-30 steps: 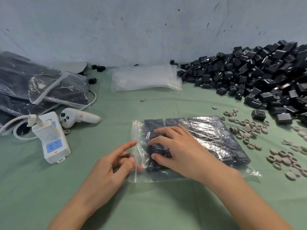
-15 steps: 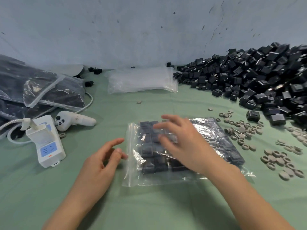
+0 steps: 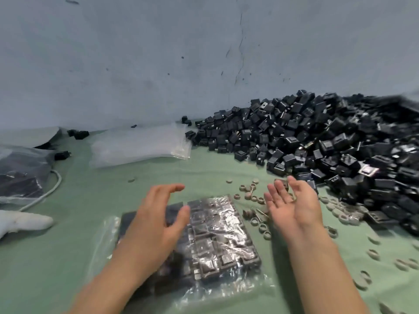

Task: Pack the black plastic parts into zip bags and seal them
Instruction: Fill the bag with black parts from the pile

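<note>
Lower centre of the frame: the filled bag (image 3: 217, 241) lies flat on the green cloth (image 3: 68, 257). My left hand (image 3: 156, 218) is spread over it, gripping nothing; whether it touches is unclear. My right hand (image 3: 292, 205), open and empty, hangs just right of the bag, above grey rings (image 3: 256, 198). The bag looks heavy, lumpy and slick, best taken by both side edges. Right of frame, the parts pile (image 3: 328, 143); centre left, empty bags (image 3: 140, 146). No legible writing.

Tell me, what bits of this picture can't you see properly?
Head view: the left hand covers the zip bag's left part, so its seal is unclear.
Pile of black parts: blurred and cut off at the right edge.
White object: blurred, cut by the left edge.
</note>
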Demonstrator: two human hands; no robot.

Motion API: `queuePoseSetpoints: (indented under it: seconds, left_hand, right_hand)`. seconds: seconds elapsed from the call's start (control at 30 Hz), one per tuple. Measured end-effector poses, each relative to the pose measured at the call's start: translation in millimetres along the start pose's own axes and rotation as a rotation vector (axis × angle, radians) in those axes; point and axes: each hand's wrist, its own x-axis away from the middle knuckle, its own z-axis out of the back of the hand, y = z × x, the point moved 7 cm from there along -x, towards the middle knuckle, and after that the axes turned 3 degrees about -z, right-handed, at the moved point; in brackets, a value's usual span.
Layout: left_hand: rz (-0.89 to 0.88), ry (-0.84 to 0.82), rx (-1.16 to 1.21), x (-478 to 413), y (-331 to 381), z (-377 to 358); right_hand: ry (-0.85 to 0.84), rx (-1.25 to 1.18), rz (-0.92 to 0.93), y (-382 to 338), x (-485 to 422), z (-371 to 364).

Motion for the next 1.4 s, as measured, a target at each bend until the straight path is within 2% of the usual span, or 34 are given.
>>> queuePoseSetpoints:
  seconds: [0.17, 0.3, 0.43, 0.63, 0.83, 1.0, 1.13, 1.23, 1.33, 1.4]
  left_hand:
    - [-0.141, -0.392, -0.090, -87.3, 66.1, -124.6]
    - [-0.217, -0.512, -0.301, -138.4, 86.6, -204.5]
    - [-0.149, -0.579, -0.402, -179.4, 72.7, -247.6]
    - [-0.076, -0.441, -0.451, -210.7, 67.6, -269.9]
    - [0.034, -0.322, -0.365, -213.7, 74.3, -284.6]
    - [-0.171, -0.175, -0.379, -206.5, 89.1, -281.7]
    - [-0.194, -0.051, -0.437, -204.0, 89.9, -275.5]
    - [-0.195, -0.023, -0.421, -206.8, 90.3, -271.0]
    - [-0.115, -0.033, -0.218, -213.2, 82.9, -259.2]
    - [0.105, -0.062, 0.169, -217.7, 68.9, -243.4]
  right_hand:
    - [0.185, -0.068, -0.064, -17.1, -16.6, 24.5]
    - [0.302, -0.085, -0.052, -26.5, -26.4, 36.2]
    - [0.333, -0.069, -0.060, -30.7, -34.1, 37.0]
    - [0.346, -0.101, -0.082, -30.2, -37.6, 38.6]
    - [0.332, -0.149, -0.104, -25.5, -35.1, 38.6]
    - [0.312, -0.172, -0.117, -29.9, -33.9, 39.5]
    - [0.297, -0.170, -0.113, -29.4, -35.3, 38.0]
    - [0.290, -0.176, -0.111, -27.2, -34.7, 36.4]
    - [0.262, -0.197, -0.122, -26.2, -33.4, 34.6]
    - [0.229, -0.211, -0.131, -26.3, -32.2, 31.8]
